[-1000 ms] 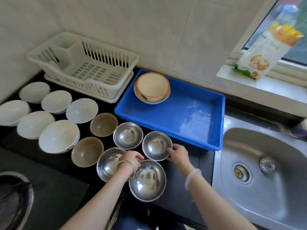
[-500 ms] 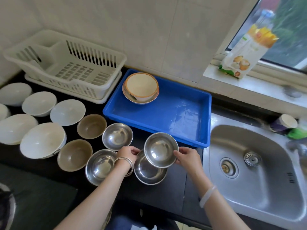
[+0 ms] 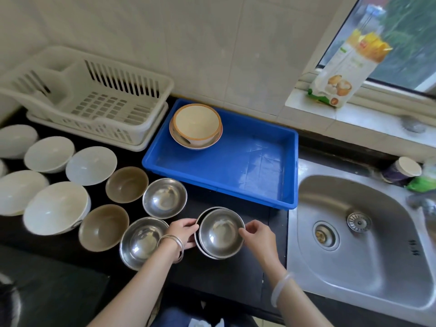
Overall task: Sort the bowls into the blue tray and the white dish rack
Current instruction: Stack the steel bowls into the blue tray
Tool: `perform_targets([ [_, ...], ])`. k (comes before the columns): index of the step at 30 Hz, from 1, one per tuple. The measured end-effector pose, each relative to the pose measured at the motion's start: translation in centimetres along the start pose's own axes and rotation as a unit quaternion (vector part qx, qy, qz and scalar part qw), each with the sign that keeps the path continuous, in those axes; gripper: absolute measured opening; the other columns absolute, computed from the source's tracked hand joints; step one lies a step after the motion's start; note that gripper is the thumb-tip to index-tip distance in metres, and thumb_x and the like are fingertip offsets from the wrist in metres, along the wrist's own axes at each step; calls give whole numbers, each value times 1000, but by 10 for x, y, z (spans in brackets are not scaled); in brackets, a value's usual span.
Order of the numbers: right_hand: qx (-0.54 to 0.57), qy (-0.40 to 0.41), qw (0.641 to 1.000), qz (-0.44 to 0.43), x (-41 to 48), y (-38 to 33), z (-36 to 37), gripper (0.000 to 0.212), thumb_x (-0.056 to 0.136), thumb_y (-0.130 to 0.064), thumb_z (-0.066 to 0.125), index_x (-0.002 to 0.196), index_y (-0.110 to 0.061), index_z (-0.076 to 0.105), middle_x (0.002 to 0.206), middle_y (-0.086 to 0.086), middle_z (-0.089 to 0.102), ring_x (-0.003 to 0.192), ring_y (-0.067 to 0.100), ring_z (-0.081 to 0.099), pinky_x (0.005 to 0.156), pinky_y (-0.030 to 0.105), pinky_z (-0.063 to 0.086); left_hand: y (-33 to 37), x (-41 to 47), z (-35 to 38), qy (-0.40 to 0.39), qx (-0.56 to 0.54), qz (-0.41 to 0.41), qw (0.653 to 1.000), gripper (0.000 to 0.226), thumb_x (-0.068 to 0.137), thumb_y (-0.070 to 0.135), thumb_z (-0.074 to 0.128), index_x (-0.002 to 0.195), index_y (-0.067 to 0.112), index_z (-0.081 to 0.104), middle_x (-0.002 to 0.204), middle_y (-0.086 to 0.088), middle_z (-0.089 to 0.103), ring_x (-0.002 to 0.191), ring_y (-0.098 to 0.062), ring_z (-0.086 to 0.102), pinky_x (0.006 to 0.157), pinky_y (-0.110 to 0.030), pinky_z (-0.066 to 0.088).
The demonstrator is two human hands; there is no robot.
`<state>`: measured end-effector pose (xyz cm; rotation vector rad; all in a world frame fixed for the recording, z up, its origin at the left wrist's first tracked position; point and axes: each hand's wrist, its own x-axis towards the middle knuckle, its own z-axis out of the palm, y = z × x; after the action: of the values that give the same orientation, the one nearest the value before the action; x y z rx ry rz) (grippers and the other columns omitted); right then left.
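Steel bowl (image 3: 221, 232), pinched by right grip (image 3: 257, 237), is sitting in the bigger bowl (image 3: 202, 214) left grip (image 3: 182, 232) is clamping; I'd be seating it level.

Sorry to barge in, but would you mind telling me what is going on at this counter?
A person is sorting bowls. The left hand and right hand grip the rims of the nested steel bowls on the counter, in front of the blue tray. The tray holds two stacked orange-rimmed bowls; the white dish rack holds none yet.
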<state>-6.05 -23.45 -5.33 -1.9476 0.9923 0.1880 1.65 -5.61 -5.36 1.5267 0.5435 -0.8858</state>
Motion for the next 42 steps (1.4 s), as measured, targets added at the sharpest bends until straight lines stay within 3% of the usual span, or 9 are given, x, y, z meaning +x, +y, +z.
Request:
perform_targets([
  [6,135,-36,988,64,7,10,6,14,82,-17,71,76,-14,58,84,8,66,74,19,65,56,27,58,-3,-1,-3,-10,-27,-7,1000,34,92,4,50,125,2,51,88,-10,63,75,-18,61,74,-33,53],
  [9,184,-69,977,83,9,12,8,9,82,-20,72,90,-20,66,92,9,68,83,23,69,57,27,58,-3,-2,-4,-16,-22,-3,1000,39,90,4,53,129,3,48,108,-15,62,94,-22,61,82,-34,50],
  [13,197,-78,974,82,9,9,9,4,83,-20,72,86,-20,73,85,6,73,78,20,72,56,25,58,-3,-1,-6,-18,-15,4,1000,41,89,1,53,130,2,48,128,-18,57,114,-27,56,90,-37,48],
  [19,201,-52,978,9,18,-16,-11,5,82,-20,72,80,-24,73,71,-3,75,66,9,72,51,20,55,29,0,-3,-29,-15,51,998,29,88,4,56,117,4,54,93,-2,63,82,-11,62,64,-21,53],
  [22,213,-42,976,-14,34,-39,-25,8,83,-22,72,86,-15,73,72,2,72,59,6,68,51,20,55,59,3,6,-41,-35,77,996,19,88,2,55,107,5,54,88,-3,62,78,-11,60,56,-18,55],
  [26,228,-20,973,-19,67,-66,-45,6,82,-25,73,79,-21,69,73,3,69,61,14,65,50,22,55,99,16,28,-34,-47,103,993,7,88,3,55,95,4,53,84,-7,59,72,-14,58,52,-14,54],
  [32,221,11,975,-2,126,-83,-63,23,84,-27,70,99,-10,68,88,8,66,59,19,64,47,20,53,141,57,68,-29,-41,110,993,27,90,7,55,114,-4,54,83,-9,56,69,-13,56,57,-17,54],
  [37,222,11,975,24,171,-85,-60,28,86,-27,67,105,-6,67,100,15,66,66,23,66,52,23,56,151,91,90,-56,-32,76,995,34,93,14,50,126,9,48,116,-12,57,83,-24,60,76,-40,53],
  [42,224,17,973,46,201,-87,-51,25,87,-27,66,104,-9,65,88,8,64,59,18,61,45,18,52,154,120,100,-62,-67,66,994,35,94,9,47,129,11,47,130,-12,55,96,-28,59,77,-39,51],
])
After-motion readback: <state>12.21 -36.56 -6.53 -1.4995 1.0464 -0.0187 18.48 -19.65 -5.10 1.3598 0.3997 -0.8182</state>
